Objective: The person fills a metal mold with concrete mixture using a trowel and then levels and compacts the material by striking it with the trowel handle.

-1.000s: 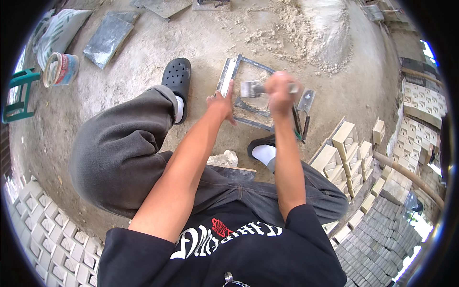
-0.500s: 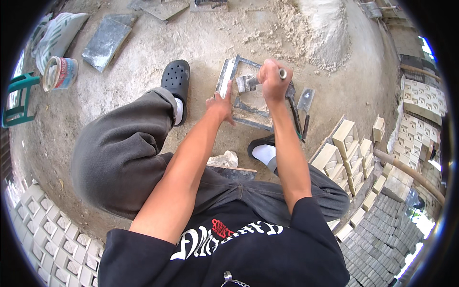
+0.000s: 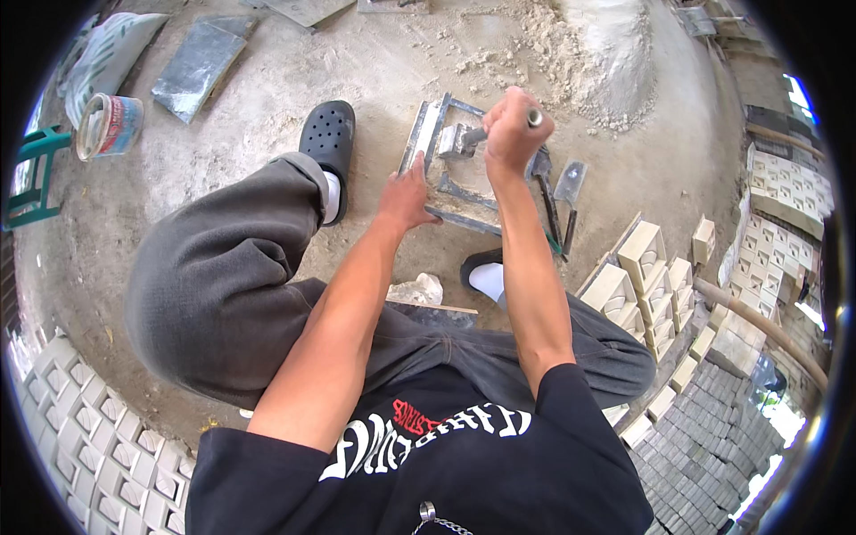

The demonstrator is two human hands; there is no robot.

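A rectangular metal mould frame (image 3: 468, 220) lies on the ground between my feet, with sandy material inside it. My left hand (image 3: 408, 194) grips its near left corner, fingers along the left side and thumb at the near edge. My right hand (image 3: 519, 134) is closed around the handle of a hammer (image 3: 456, 141) with a blocky, dusty head. That head is over the inside of the frame, by its left side; whether it touches the material I cannot tell. Just right of the frame lie a trowel (image 3: 571, 183) and another dark-handled tool (image 3: 546, 192).
A heap of pale powder (image 3: 615, 67) is at the far right. Cast blocks (image 3: 644, 254) are stacked beside my right knee, others (image 3: 98, 428) behind at left. A bucket (image 3: 111, 127), green stool (image 3: 37, 178) and flat slab (image 3: 201, 71) stand or lie at far left.
The hammer head has shifted slightly up in the picture and turned, with my right hand moving a little right. My left hand has slid slightly back along the frame's corner.
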